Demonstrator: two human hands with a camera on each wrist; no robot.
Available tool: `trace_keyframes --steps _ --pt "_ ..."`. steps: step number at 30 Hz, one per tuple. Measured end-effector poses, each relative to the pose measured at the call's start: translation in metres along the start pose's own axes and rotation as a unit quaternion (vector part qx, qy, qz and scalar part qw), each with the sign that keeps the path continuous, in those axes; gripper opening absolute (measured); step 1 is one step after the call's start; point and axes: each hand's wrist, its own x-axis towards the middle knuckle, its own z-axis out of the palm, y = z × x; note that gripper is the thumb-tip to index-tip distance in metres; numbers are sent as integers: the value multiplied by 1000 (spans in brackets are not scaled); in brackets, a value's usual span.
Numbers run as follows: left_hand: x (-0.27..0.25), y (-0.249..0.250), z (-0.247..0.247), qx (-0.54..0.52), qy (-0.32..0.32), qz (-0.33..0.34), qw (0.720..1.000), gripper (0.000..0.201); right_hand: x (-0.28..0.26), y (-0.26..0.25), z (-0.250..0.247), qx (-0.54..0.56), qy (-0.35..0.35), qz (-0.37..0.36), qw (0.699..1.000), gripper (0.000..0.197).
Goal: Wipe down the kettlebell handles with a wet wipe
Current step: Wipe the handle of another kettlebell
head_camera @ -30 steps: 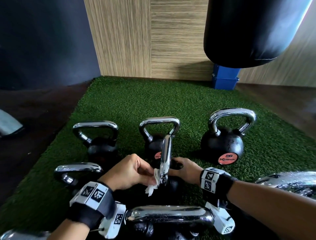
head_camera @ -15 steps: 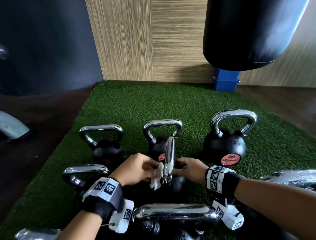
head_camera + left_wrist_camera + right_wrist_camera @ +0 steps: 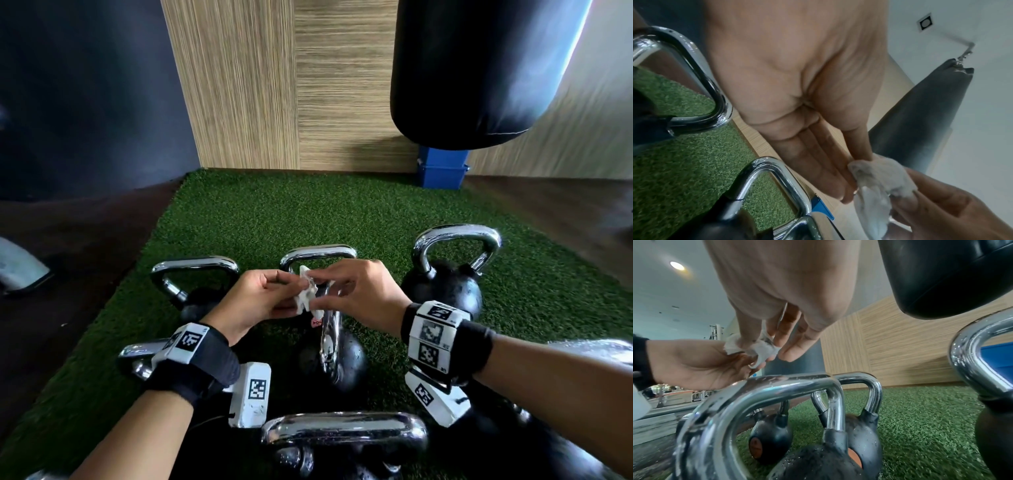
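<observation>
A small crumpled white wet wipe [image 3: 307,295] is held between both hands just above the middle kettlebell [image 3: 337,359], whose chrome handle [image 3: 329,339] stands edge-on to me. My left hand [image 3: 291,298] pinches the wipe [image 3: 881,177] from the left with thumb and fingertips. My right hand [image 3: 322,291] pinches the wipe [image 3: 758,346] from the right. Neither hand touches a handle. In the right wrist view the chrome handle [image 3: 777,384] lies directly under the wipe.
Several black kettlebells with chrome handles stand on the green turf mat [image 3: 274,212]: back left [image 3: 195,274], back middle [image 3: 318,254], back right [image 3: 445,284], nearest [image 3: 344,433]. A black punching bag [image 3: 479,68] hangs at upper right over a blue box [image 3: 442,171].
Both hands have risen off the middle kettlebell. The left hand lifted the wipe from the handle, and the right hand left the bell and now pinches the wipe too.
</observation>
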Motion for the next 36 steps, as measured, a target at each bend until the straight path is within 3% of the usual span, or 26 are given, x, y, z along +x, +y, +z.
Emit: trace_keyframes --steps 3,7,12,16,19,21,23,25,29,32,36 --pt "3 0 1 0 4 1 1000 42 2 1 4 6 29 -7 1000 43" --pt "5 0 6 53 3 4 999 25 7 -1 8 30 48 57 997 24" --pt "7 -6 14 86 -8 -29 996 46 4 8 8 -45 59 75 994 16" --pt "13 -20 10 99 -42 -24 994 38 6 35 2 -28 113 162 980 15" --pt "18 -44 2 191 -13 -60 980 90 0 66 3 20 139 254 957 13" --pt "16 -62 4 306 -129 -86 939 128 -8 82 11 33 136 321 937 13" --pt "14 -79 15 378 -248 -71 889 143 -13 94 21 32 133 359 923 11" --pt "11 -95 27 429 -229 -13 874 137 -12 99 29 55 131 371 917 12" --pt "5 -110 34 445 -142 56 883 135 -6 106 45 107 120 386 908 17" --pt "6 -113 35 450 -145 89 877 127 -6 114 57 160 125 394 896 25" --pt "9 -115 33 430 -142 107 885 117 -5 122 67 171 100 423 884 20"
